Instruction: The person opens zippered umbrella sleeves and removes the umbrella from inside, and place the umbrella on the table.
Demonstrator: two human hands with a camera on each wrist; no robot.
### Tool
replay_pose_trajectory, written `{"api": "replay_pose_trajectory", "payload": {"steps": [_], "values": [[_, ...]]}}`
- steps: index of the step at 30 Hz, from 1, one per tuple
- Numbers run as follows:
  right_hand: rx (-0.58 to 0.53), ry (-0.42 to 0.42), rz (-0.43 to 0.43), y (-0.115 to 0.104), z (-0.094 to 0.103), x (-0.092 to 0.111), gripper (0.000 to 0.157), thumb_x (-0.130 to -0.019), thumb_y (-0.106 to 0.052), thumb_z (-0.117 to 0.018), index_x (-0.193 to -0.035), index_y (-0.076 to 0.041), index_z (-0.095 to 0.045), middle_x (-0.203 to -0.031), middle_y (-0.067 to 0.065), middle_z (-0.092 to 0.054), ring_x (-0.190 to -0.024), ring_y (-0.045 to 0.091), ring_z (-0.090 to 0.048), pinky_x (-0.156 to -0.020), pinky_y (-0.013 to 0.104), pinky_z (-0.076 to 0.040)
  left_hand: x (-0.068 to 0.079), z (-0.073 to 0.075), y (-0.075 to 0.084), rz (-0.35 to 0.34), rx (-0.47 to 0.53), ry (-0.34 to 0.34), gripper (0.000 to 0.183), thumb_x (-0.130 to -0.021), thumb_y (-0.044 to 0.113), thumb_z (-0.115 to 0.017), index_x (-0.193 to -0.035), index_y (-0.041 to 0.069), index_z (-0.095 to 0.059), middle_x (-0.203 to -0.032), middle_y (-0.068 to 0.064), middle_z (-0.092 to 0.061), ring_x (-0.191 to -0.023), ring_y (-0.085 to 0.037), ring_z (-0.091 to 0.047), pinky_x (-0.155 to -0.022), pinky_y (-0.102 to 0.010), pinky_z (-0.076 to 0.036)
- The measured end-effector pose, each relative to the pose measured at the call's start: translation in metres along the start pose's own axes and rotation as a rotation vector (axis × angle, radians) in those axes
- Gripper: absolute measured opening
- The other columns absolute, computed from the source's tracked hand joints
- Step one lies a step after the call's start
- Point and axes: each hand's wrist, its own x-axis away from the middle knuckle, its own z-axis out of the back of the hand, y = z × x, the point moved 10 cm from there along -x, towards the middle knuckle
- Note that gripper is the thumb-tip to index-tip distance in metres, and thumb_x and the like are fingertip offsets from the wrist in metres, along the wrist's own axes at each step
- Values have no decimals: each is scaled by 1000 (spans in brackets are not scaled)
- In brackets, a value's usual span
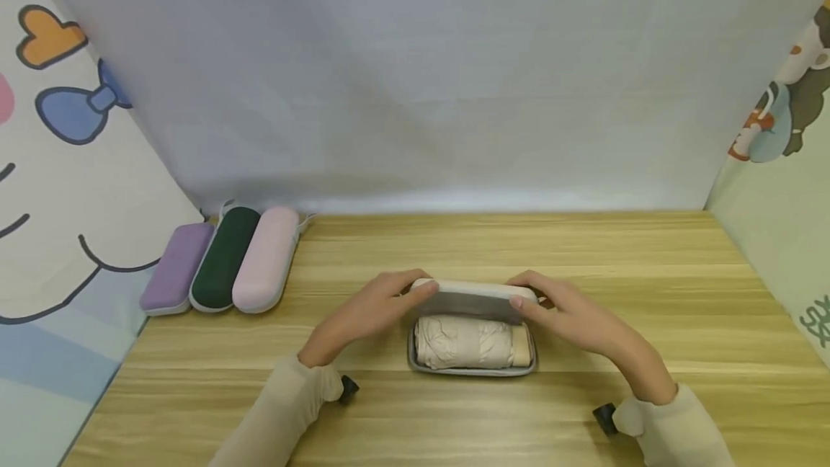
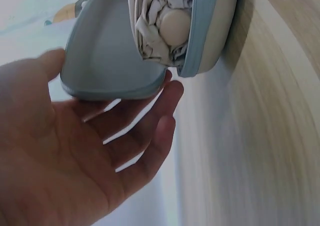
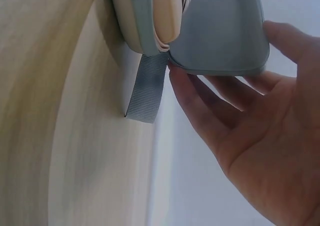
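Observation:
In the head view a beige zip case [image 1: 476, 372] lies open on the table, its lid [image 1: 476, 301] raised at the back with the grey inside facing me. A folded beige umbrella [image 1: 463, 343] lies in the base, its handle end to the right. My left hand [image 1: 372, 312] holds the lid's left end, thumb on the front edge and fingers behind. At the right end my right hand [image 1: 577, 316] pinches the lid the same way. The left wrist view shows the umbrella's round end [image 2: 175, 27]; a grey strap loop [image 3: 147, 88] hangs from the case in the right wrist view.
Three closed cases stand side by side at the back left: purple [image 1: 178, 267], dark green [image 1: 225, 258] and pink [image 1: 267, 259]. Behind the wooden table [image 1: 648, 258] hangs a pale cloth [image 1: 454, 78]. Printed panels flank it on both sides.

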Motion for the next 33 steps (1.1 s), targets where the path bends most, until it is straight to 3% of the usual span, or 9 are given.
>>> {"api": "replay_pose_trajectory", "payload": {"steps": [5, 7, 11, 14, 18, 21, 25, 28, 33], "values": [[-69, 13, -38, 8, 2, -6, 34, -113, -32, -46, -136, -12, -60, -106, 9, -65, -97, 24, -64, -81, 33, -56, -7, 4, -2, 28, -28, 76, 40, -111, 49, -44, -102, 15, -64, -79, 0, -51, -74, -13, -47, -72, -32, -42], [-89, 22, -42, 10, 3, -9, 34, -114, -31, -45, -135, -9, -59, -100, 11, -62, -91, 24, -64, -77, 34, -58, -9, 6, -2, 35, -48, 111, 38, -111, 46, -46, -95, 15, -61, -75, 2, -46, -70, -11, -43, -67, -30, -39], [-95, 51, -57, 15, 5, -12, 35, -114, -31, -44, -135, -8, -58, -103, 13, -64, -84, 23, -67, -74, 35, -59, -10, 11, -2, 39, -69, 166, 31, -110, 39, -51, -94, 14, -60, -74, 3, -48, -69, -11, -45, -64, -28, -39], [-99, 69, -89, 21, 5, -12, 35, -114, -33, -44, -134, -9, -59, -107, 14, -66, -78, 22, -67, -71, 36, -58, -9, 10, -3, 52, -75, 166, 27, -110, 34, -52, -98, 12, -60, -78, -1, -56, -72, -14, -53, -65, -30, -44], [-122, 94, -134, 30, 2, -14, 36, -114, -36, -44, -132, -9, -60, -100, 14, -63, -73, 23, -67, -69, 36, -58, -9, 7, -7, 81, -104, 162, 26, -110, 31, -53, -114, 8, -65, -102, -10, -74, -93, -24, -70, -79, -40, -58], [-131, 126, -150, 33, 1, -16, 39, -113, -36, -45, -132, -7, -62, -92, 12, -61, -68, 23, -66, -67, 36, -59, -8, 6, -10, 96, -130, 164, 30, -109, 29, -55, -124, 6, -65, -120, -16, -75, -107, -32, -72, -91, -47, -59], [-119, 184, -171, 37, 4, -18, 43, -112, -35, -48, -139, -4, -63, -95, 15, -66, -63, 22, -62, -61, 34, -57, -6, 3, -12, 104, -163, 135, 38, -109, 28, -55, -136, 3, -62, -127, -16, -72, -112, -32, -70, -95, -49, -58], [-75, 240, -190, 41, 8, -17, 42, -111, -32, -51, -141, -4, -64, -113, 21, -72, -73, 24, -65, -65, 35, -56, -5, 1, -10, 108, -219, 100, 45, -108, 28, -56, -145, 2, -57, -135, -16, -67, -119, -32, -68, -100, -50, -55], [11, 318, -207, 46, 12, -16, 35, -110, -24, -56, -135, -5, -70, -135, 22, -68, -111, 34, -68, -89, 45, -55, -2, -2, -2, 120, -356, 73, 50, -108, 31, -58, -149, 3, -54, -143, -17, -60, -129, -34, -62, -107, -51, -51]]}}
